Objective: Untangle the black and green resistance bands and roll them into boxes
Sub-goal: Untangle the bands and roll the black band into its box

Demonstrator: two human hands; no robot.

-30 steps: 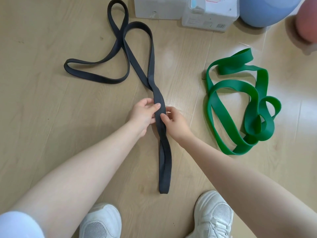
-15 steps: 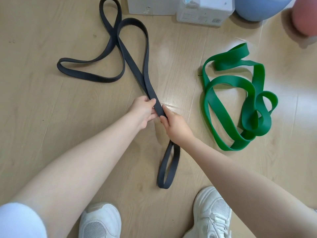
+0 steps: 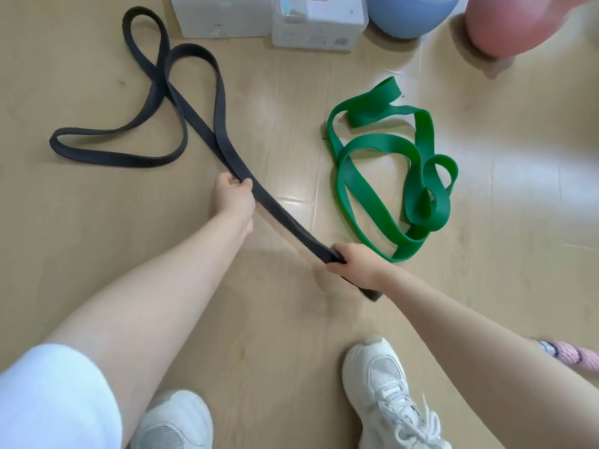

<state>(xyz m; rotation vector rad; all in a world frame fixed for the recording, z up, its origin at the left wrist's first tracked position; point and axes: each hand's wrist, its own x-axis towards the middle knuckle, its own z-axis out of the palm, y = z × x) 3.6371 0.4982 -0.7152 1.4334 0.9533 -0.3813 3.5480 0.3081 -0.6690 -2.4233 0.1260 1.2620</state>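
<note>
Left hand [image 3: 234, 196] and right hand [image 3: 356, 264] both grip the black band [image 3: 282, 215], a doubled stretch taut between them; its remaining loops lie on the floor [image 3: 81, 238]. Green band [image 3: 393, 170] lies tangled right, boxes [image 3: 269, 19] beyond.

The floor [image 3: 81, 254] is pale wood-look planking with a soft sheen. On it at far left the black band [image 3: 136, 157] sprawls in open loops, one strand rising off the boards toward the middle. To the right the green band [image 3: 363, 189] lies in a loose tangle (several loops crossing over each other). Along the far edge stand two white boxes [image 3: 223, 17], side by side, then a blue ball [image 3: 408, 14] and a pink ball [image 3: 505, 30]. Two white sneakers [image 3: 382, 390] stand at the near edge.
</note>
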